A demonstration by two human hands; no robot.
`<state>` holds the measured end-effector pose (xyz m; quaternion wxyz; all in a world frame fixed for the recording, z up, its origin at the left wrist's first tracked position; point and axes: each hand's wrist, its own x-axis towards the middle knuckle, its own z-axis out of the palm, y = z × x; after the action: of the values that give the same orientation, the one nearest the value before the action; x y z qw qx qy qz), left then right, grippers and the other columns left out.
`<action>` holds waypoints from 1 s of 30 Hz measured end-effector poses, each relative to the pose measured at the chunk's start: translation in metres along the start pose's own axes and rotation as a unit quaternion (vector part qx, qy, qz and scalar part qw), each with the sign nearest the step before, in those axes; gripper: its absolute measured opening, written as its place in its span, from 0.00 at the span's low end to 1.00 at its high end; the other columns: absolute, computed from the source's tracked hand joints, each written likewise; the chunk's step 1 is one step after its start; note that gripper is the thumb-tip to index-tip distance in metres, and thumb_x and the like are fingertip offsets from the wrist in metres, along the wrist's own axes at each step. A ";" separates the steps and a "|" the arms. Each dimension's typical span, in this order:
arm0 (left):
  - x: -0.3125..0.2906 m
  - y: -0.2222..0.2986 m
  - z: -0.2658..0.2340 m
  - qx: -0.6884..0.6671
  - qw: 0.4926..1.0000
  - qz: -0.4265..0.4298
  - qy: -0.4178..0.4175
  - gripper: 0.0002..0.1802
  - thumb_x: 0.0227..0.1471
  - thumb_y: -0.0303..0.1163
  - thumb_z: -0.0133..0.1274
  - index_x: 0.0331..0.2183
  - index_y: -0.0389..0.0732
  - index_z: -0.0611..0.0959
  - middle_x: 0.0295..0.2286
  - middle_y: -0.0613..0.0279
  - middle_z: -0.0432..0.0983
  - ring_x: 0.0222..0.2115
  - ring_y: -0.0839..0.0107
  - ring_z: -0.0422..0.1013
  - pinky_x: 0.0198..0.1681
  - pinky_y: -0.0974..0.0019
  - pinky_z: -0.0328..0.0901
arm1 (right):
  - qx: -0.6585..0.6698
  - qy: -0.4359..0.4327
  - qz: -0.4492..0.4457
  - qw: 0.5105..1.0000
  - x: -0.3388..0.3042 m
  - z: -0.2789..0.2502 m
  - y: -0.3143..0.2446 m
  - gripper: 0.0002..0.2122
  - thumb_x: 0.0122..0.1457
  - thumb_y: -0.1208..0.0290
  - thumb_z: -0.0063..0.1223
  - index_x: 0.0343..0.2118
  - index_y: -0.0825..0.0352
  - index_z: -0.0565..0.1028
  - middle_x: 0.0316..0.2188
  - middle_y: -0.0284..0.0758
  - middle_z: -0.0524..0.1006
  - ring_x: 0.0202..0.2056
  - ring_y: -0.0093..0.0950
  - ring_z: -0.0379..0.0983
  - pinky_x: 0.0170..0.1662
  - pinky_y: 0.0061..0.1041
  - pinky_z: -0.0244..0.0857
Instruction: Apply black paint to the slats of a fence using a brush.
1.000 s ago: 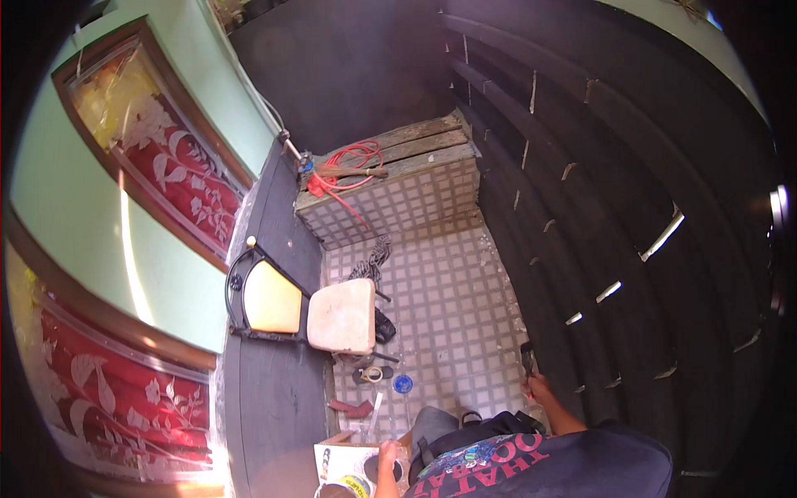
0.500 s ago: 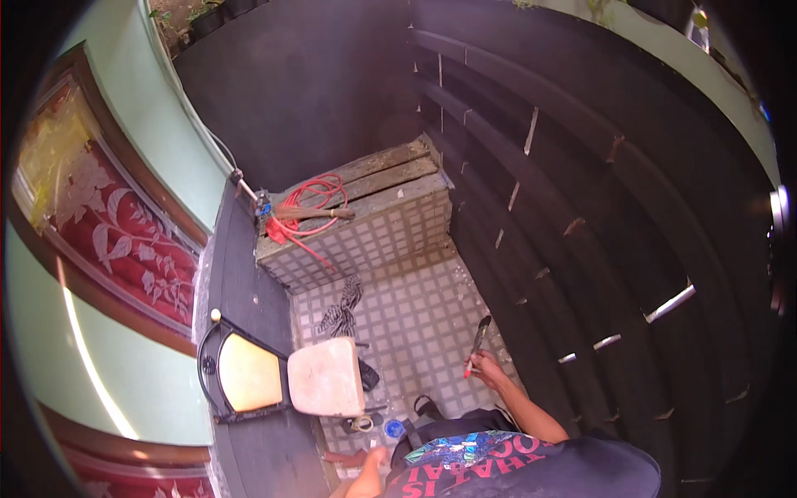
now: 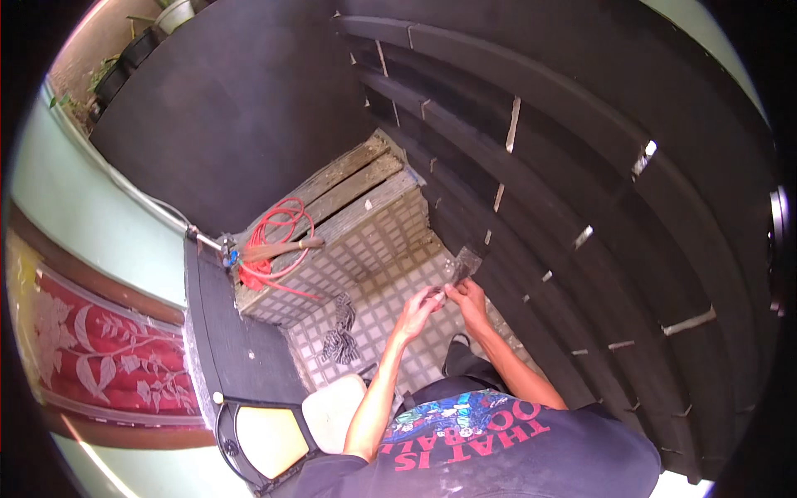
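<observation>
Head view: both arms reach forward over the checked tile floor (image 3: 390,290); the left hand (image 3: 418,304) and the right hand (image 3: 466,296) meet close together, and between them they hold a small dark flat piece (image 3: 465,264) whose upper end rests against the black slatted wall (image 3: 581,166); the right hand's fingers look pinched on its lower end, while the left hand's fingertips touch it from the other side, though whether they truly clamp it I cannot tell, since it is small and partly hidden. The dark piece sits low on the wall, just above the floor, near the corner of a wooden pallet (image 3: 365,187); a red cable (image 3: 278,241) and a stick-like tool (image 3: 274,249) lie on the pallet's near edge, well apart from the hands; a dark tangle of cord (image 3: 339,332) lies on the tiles to the left of the left forearm.

The likely trouble: the hold is a fingertip one, so the piece could slip and drop to the tiles; leaning this far forward, a shift of weight could drag a foot into the cord.
</observation>
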<state>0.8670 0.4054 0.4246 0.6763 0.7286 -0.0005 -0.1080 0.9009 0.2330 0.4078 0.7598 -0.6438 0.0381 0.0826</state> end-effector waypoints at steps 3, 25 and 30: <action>0.046 0.044 0.013 -0.025 0.999 0.019 0.040 0.24 0.66 0.42 0.53 0.53 0.32 0.76 0.33 0.60 0.79 0.33 0.74 0.74 0.38 0.67 0.70 | -0.019 0.036 -0.031 0.999 0.033 0.010 -0.054 0.13 0.61 0.65 0.65 0.28 0.69 0.75 0.25 0.29 0.76 0.29 0.16 0.69 0.32 0.24 0.62; 0.313 0.219 -0.068 0.198 0.945 0.251 -0.071 0.15 0.63 0.39 0.58 0.36 0.34 0.81 0.16 0.57 0.60 0.19 0.76 0.56 0.23 0.64 0.56 | -0.387 0.272 -0.246 0.846 0.218 -0.066 -0.181 0.08 0.61 0.73 0.57 0.34 0.71 0.83 0.26 0.44 0.79 0.28 0.39 0.77 0.34 0.33 0.68; 0.360 0.241 -0.077 0.209 0.917 0.302 -0.156 0.14 0.62 0.38 0.58 0.35 0.34 0.80 0.16 0.52 0.63 0.17 0.67 0.58 0.23 0.62 0.58 | -0.378 0.355 -0.235 0.822 0.227 -0.069 -0.174 0.09 0.61 0.71 0.58 0.33 0.73 0.82 0.23 0.43 0.76 0.24 0.37 0.73 0.31 0.34 0.65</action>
<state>1.2658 0.4075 0.6106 0.5004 0.7924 -0.3487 -0.0084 1.1580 0.1548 0.5280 0.3871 -0.8547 0.1191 -0.3248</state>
